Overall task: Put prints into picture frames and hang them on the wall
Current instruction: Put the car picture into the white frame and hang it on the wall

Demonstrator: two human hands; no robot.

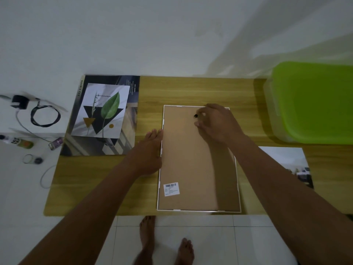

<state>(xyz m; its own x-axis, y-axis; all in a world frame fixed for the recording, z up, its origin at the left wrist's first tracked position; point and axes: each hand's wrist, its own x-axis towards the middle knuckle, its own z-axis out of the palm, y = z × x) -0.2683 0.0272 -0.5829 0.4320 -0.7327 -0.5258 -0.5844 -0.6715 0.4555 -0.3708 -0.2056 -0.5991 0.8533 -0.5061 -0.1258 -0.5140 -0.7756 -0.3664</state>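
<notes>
A white picture frame (198, 210) lies face down on the wooden table (99, 184), its brown backing board (187, 159) up, with a barcode label (171, 188) near the close left corner. My left hand (148, 153) rests flat with straight fingers against the frame's left edge. My right hand (215, 123) is over the far part of the backing board, its fingertips pinching a small black tab (195, 116). A leaf print (103, 109) lies on a dark poster (80, 146) at the table's left end. Another print (290, 161) lies under my right forearm.
A green plastic bin (313, 102) stands at the table's far right. On the white floor to the left lie a black coiled cable (44, 116), a charger (20, 101), small bottles (19, 142) and a jar (32, 159). My bare feet (166, 243) stand on tiles below the table edge.
</notes>
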